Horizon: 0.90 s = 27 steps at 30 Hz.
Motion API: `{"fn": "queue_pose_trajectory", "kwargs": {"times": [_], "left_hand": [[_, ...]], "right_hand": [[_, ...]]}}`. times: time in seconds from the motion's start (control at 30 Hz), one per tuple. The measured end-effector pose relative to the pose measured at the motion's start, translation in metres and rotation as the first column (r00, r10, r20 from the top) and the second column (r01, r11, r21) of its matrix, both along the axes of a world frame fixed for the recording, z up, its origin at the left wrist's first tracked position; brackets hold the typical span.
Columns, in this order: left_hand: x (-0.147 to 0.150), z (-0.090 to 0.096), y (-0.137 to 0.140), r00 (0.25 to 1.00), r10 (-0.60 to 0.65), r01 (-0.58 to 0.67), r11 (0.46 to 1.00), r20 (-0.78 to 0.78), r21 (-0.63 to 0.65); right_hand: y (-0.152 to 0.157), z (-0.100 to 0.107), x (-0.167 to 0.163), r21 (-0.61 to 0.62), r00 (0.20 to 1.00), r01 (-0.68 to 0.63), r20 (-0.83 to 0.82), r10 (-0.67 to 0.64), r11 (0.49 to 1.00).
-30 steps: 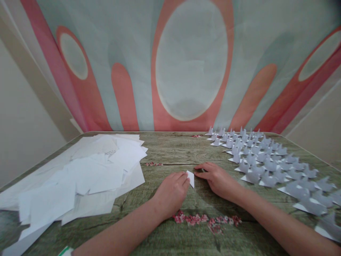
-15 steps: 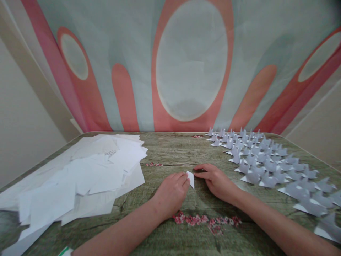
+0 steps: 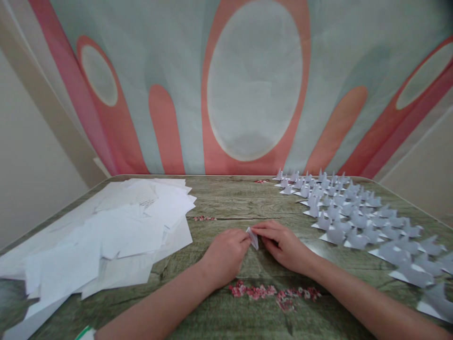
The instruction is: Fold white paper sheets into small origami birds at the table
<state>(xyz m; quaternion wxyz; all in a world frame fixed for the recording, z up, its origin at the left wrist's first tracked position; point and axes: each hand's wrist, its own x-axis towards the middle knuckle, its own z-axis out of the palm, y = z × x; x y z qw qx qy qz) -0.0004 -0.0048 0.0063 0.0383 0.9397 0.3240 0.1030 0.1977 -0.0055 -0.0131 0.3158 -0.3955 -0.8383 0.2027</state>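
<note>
A small folded piece of white paper (image 3: 253, 239) stands between my hands at the middle of the table, its pointed corner upward. My left hand (image 3: 226, 255) is closed on its left side, fingers pressed together. From the right, the fingertips of my right hand (image 3: 281, 243) touch its upper edge, the other fingers bent beneath. Exactly how the right thumb meets the paper is hidden. To the right stand rows of folded white paper cranes (image 3: 354, 217).
A loose, overlapping pile of white paper sheets (image 3: 130, 231) covers the table's left side. The wood-patterned table (image 3: 233, 198) carries printed pink flowers (image 3: 255, 290). Behind its far edge hangs a coral and grey-green patterned backdrop (image 3: 191, 85).
My right hand has moved left, from beside the folded paper onto its upper edge. The paper now looks narrower, with a fold showing. My left hand stays nearly in place.
</note>
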Motion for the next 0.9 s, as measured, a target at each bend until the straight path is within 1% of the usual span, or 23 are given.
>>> {"fn": "queue_pose_trajectory", "kwargs": {"times": [0.1,0.23,0.3,0.43,0.5,0.6,0.7,0.9], "left_hand": [[-0.002,0.0,0.003,1.0,-0.013,0.014,1.0,0.029,-0.026],[-0.005,0.001,0.006,0.998,-0.019,0.021,0.999,0.061,-0.031],[-0.006,0.002,0.007,0.997,0.004,-0.002,1.0,0.082,-0.026],[-0.004,0.007,0.004,0.989,0.087,-0.088,0.996,0.122,-0.002],[-0.002,0.008,0.002,0.985,0.096,-0.098,0.995,0.147,0.009],[0.0,0.006,0.0,0.982,0.088,-0.091,0.996,0.169,0.007],[-0.001,0.001,0.001,0.986,0.081,-0.082,0.997,0.143,0.002],[-0.002,-0.003,0.004,0.997,0.05,-0.054,0.996,0.062,0.066]], "right_hand": [[-0.002,0.002,-0.003,0.046,0.999,-0.03,0.042,0.028,0.998],[-0.003,0.003,-0.004,0.081,0.994,-0.044,0.105,0.035,0.996],[-0.003,0.003,-0.003,0.087,0.99,-0.044,0.141,0.032,0.995],[-0.002,0.003,-0.002,0.102,0.977,-0.052,0.211,0.029,0.993],[-0.001,0.002,-0.002,0.106,0.972,-0.052,0.232,0.026,0.993],[0.0,0.001,-0.002,0.103,0.973,-0.048,0.231,0.022,0.994],[0.001,0.002,-0.001,0.086,0.978,-0.051,0.206,0.032,0.995],[0.004,0.011,0.007,0.007,0.975,-0.124,0.184,0.12,0.992]]}}
